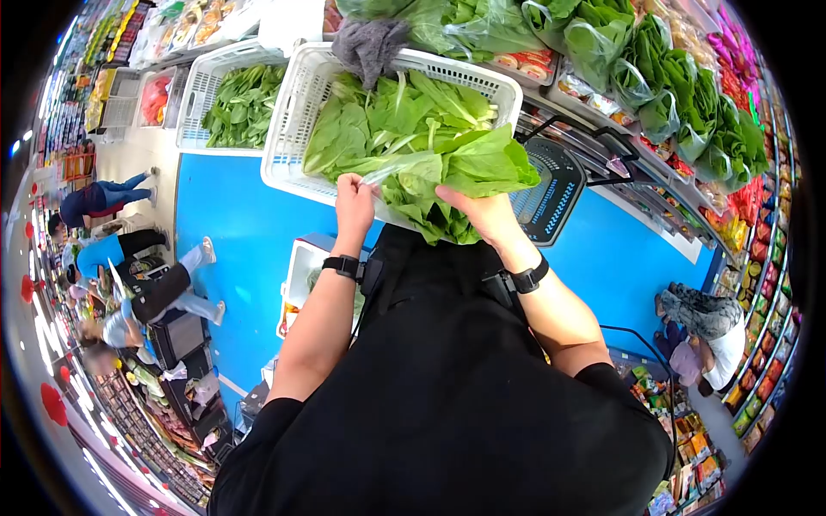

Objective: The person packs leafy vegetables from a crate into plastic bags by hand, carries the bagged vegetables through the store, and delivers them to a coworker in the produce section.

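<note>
A bunch of leafy greens (490,163) lies over the front right part of a white basket (292,112), partly inside a clear plastic bag (400,165). My left hand (354,205) is closed on the bag's end at the basket's front edge. Against the lower side of the bunch, my right hand (483,211) grips it, with the fingers partly hidden by leaves. More loose greens (370,120) fill the basket beneath and behind. A grey cloth (370,47) hangs over the basket's back rim.
Another basket (194,107) of greens stands to the left. Bagged greens (680,112) line the shelf at the right, above a black stool (551,189). A white box (301,267) is on the blue floor (232,198). Several people are at the left and right.
</note>
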Demonstrator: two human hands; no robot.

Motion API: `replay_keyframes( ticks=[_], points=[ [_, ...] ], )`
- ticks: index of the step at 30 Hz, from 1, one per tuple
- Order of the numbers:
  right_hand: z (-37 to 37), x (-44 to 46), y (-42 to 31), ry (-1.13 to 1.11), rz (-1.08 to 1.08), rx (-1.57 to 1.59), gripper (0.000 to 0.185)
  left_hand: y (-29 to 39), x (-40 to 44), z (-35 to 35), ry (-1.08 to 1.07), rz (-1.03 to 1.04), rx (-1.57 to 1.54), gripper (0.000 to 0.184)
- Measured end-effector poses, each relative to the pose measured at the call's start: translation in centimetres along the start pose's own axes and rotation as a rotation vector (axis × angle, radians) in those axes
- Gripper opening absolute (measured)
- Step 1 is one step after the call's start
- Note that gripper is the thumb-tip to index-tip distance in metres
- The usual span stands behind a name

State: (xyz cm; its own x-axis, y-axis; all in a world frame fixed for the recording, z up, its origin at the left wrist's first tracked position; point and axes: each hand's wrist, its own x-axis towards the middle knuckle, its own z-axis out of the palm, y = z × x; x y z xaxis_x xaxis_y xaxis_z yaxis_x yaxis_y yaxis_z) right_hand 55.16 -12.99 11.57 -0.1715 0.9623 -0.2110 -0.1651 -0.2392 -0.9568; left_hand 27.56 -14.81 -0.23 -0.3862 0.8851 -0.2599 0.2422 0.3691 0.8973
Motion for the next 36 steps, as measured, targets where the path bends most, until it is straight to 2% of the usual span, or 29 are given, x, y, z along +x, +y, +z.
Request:
replay_keyframes(
  ticks=[4, 7, 9, 10, 12, 14, 15, 16, 18, 19, 20, 21, 22, 24, 26, 27, 28, 30, 31, 32, 34, 35, 36],
  points=[
    [1.3, 0.7, 2.1, -0.079, -0.028, -0.069, 0.052, 1.1, -0.2, -0.1, 0.004, -0.009, -0.041, 0.016],
    [2.8, 1.6, 4.4, -0.156, 0.014, -0.065, 0.053, 2.2, -0.5, -0.5, -0.062, -0.099, 0.088, 0.020],
    [2.9, 1.9, 5.1, -0.187, 0.057, -0.114, 0.053, 1.7, -0.5, -0.6, -0.009, 0.041, 0.205, 0.026],
    [3.0, 1.9, 5.2, -0.210, 0.099, -0.165, 0.053, 1.6, -0.8, -0.7, -0.007, 0.037, 0.205, 0.026],
    [2.9, 1.8, 5.8, -0.227, 0.082, -0.188, 0.057, 1.6, -1.3, -0.6, -0.004, -0.027, 0.072, 0.028],
    [2.2, 1.3, 5.1, -0.266, 0.081, -0.233, 0.062, 1.4, -1.8, -0.8, -0.026, -0.041, 0.095, 0.029],
    [1.9, 1.3, 4.5, -0.285, 0.012, -0.274, 0.076, 1.6, -2.1, -0.9, -0.052, -0.055, 0.122, 0.031],
    [1.9, 1.1, 4.2, -0.289, 0.013, -0.278, 0.076, 1.8, -2.5, -1.1, -0.049, -0.057, 0.118, 0.031],
    [2.0, 0.7, 3.3, -0.104, -0.123, -0.091, 0.087, 2.2, -3.3, -1.4, -0.055, 0.048, 0.360, 0.027],
    [1.9, 0.9, 2.9, -0.124, -0.157, -0.172, 0.090, 2.3, -3.5, -1.5, -0.056, 0.044, 0.355, 0.027],
    [1.6, 1.0, 2.9, -0.125, -0.155, -0.176, 0.090, 2.6, -3.6, -1.7, -0.076, 0.124, 0.483, 0.025],
    [1.4, 1.1, 2.8, -0.215, -0.114, -0.270, 0.087, 2.9, -3.6, -1.8, -0.094, 0.205, 0.611, 0.024],
    [1.5, 1.3, 2.1, -0.304, -0.074, -0.364, 0.083, 4.0, -3.8, -1.9, -0.091, 0.205, 0.609, 0.024],
    [1.2, 1.3, 0.6, -0.379, -0.031, -0.466, 0.082, 5.9, -4.2, -1.8, -0.120, -0.046, 0.515, 0.026],
    [0.6, 1.4, -0.3, -0.615, -0.002, -0.858, 0.081, 5.8, -4.7, -1.6, -0.121, -0.040, 0.455, 0.026],
    [0.4, 1.5, -1.5, -0.711, 0.132, -0.932, 0.095, 5.6, -4.9, -1.6, -0.123, -0.036, 0.397, 0.026],
    [0.0, 1.2, -1.8, -0.715, 0.130, -0.935, 0.095, 5.0, -5.0, -1.4, -0.120, -0.037, 0.394, 0.026],
    [-0.4, 0.0, -2.1, -0.452, 0.049, -0.636, 0.108, 4.0, -5.2, -1.3, -0.134, -0.134, 0.212, 0.022],
    [0.0, -0.2, -2.6, -0.429, 0.086, -0.646, 0.119, 3.8, -5.3, -1.2, -0.150, -0.175, 0.126, 0.023],
    [0.4, -0.3, -2.4, -0.430, 0.087, -0.647, 0.119, 3.5, -5.3, -1.1, -0.150, -0.177, 0.125, 0.023],
    [1.6, -0.6, -2.4, -0.414, -0.226, -0.755, 0.121, 3.2, -5.2, -0.6, -0.163, -0.247, -0.219, 0.022],
    [2.3, -1.1, -2.7, -0.397, -0.172, -0.789, 0.106, 3.1, -5.1, -0.4, -0.164, -0.248, -0.222, 0.022],
    [2.6, -0.9, -2.4, -0.397, -0.171, -0.791, 0.106, 3.3, -5.1, -0.4, -0.173, -0.264, -0.300, 0.022]
  ],
)
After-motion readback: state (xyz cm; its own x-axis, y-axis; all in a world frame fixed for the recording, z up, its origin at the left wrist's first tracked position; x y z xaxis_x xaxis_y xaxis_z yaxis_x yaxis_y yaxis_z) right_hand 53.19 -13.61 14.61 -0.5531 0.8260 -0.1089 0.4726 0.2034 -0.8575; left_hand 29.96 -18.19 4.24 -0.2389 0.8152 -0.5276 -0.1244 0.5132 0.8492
